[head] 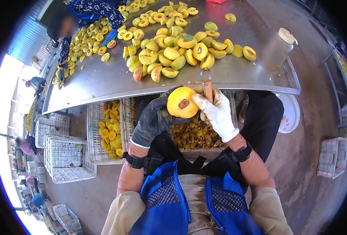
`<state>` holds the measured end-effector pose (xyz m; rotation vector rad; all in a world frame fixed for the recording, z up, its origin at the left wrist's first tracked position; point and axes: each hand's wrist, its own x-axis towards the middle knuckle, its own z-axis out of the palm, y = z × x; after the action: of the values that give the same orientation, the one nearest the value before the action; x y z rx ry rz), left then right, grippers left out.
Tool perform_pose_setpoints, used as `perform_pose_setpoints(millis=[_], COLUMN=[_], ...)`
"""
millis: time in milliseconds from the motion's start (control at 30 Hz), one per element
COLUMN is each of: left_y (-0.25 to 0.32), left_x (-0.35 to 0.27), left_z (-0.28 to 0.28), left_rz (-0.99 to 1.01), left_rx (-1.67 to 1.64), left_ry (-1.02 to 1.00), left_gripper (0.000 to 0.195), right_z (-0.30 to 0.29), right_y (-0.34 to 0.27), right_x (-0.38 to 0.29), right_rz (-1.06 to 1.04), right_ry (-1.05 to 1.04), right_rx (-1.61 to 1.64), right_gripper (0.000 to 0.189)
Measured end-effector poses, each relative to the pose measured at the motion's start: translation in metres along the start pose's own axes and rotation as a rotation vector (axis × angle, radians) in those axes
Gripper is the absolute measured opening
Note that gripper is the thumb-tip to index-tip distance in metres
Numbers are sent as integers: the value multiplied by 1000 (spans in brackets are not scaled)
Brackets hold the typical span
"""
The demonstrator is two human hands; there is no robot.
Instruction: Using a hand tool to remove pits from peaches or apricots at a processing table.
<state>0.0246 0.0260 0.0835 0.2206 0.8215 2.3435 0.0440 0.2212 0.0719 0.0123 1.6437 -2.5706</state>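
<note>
My left hand (154, 119), in a dark grey glove, holds a yellow peach half (178, 98) just in front of the table edge. Its cut face is towards me and shows a rough brown centre. In a white glove, my right hand (219, 113) grips the wooden handle (209, 91) of a pitting tool, whose metal ring (205, 75) points up and away from the fruit. The right fingertips touch the peach's right side. Beyond my hands, a heap of peach halves (170, 54), several with brown stones showing, lies on the metal table (244, 76).
Below the table, a white crate (92, 138) contains yellow peach halves; brown scraps (197, 133) lie between my legs. A lidded jar (282, 48) stands at the table's right corner. Empty-looking crates (63, 155) stand left. A co-worker's blue glove (110, 37) is among fruit at upper left.
</note>
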Motion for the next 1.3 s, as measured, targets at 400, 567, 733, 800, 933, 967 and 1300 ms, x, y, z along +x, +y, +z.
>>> perform_pose_setpoints(millis=[400, 567, 733, 800, 933, 967, 1300], left_y=[-23, -25, -26, -25, -23, -23, -1], left_x=[3, 4, 7, 9, 11, 11, 9], left_z=[-36, -44, -38, -36, -17, -11, -14], left_rz=[797, 676, 634, 605, 576, 616, 576], left_rx=[1092, 1221, 1122, 1112, 976, 1222, 1482], left_ry=[249, 350, 307, 307, 317, 351, 270], left_gripper=[66, 66, 55, 51, 43, 41, 39], right_z=[5, 15, 12, 13, 10, 11, 6], right_y=[9, 27, 31, 27, 31, 31, 33], right_x=[-14, -17, -12, -13, -14, -14, -12], right_rz=[70, -202, -251, -219, -265, -236, -94], right_ry=[-172, -308, -248, -256, -235, -225, -407], right_rx=[-276, -705, -759, -825, -909, -899, -790], right_gripper=[52, 34, 27, 27, 27, 28, 36])
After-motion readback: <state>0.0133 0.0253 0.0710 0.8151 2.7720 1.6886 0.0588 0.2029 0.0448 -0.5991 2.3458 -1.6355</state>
